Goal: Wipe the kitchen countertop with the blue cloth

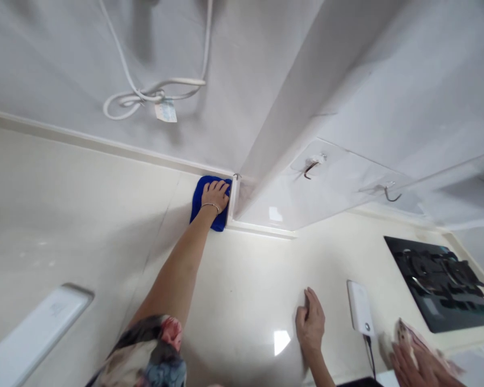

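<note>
Head view shows the left hand [215,195], at the end of a long outstretched arm, pressed flat with fingers spread on a small bright blue microfibre cloth [201,201] that lies in the far corner of the glossy cream stone counter [242,290], tight against the raised lip where the counter meets the pale grey wall [64,64] and the white boxed-in column [290,107]. The right hand [310,322] rests palm down on bare counter near the front edge, fingers loosely together and holding nothing, just left of a small white rectangular power bank [360,307] with a dark cable running from its lower end. The cloth looks soft, light and limp, folded into a pad under the palm; it would likely bunch or slide easily on so slick a surface, so flat pressure from the whole palm, or a pinch at a loose corner near the wrist, seems the surest hold. The counter is smooth and reflective, showing bright window glare. A coiled white power cord [145,97] with a paper tag hangs on the wall above. Two metal hooks [310,165] stick to the shiny white panel on the right. Farther right sits a black glass gas hob [439,279] with dark pan supports. At the bottom right corner another person's hand [411,360] holds a pale, blurred rag.
</note>
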The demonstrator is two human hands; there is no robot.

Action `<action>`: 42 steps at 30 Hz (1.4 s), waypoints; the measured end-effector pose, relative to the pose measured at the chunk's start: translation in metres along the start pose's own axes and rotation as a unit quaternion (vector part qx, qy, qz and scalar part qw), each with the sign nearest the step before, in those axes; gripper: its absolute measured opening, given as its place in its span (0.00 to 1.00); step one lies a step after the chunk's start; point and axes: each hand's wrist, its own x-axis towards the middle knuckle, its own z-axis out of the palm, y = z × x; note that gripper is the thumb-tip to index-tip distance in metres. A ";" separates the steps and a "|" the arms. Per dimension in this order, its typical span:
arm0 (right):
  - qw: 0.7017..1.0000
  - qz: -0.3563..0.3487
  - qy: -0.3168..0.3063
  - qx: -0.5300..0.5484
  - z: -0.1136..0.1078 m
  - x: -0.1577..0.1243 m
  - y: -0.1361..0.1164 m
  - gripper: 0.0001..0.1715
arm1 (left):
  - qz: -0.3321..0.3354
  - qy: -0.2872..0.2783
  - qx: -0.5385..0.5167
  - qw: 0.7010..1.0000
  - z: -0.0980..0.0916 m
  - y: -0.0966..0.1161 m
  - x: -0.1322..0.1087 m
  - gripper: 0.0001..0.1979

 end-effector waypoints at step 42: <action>1.000 0.010 -0.009 -0.023 0.001 -0.002 -0.002 0.27 | 0.009 0.001 0.045 0.999 -0.004 0.000 -0.010 0.28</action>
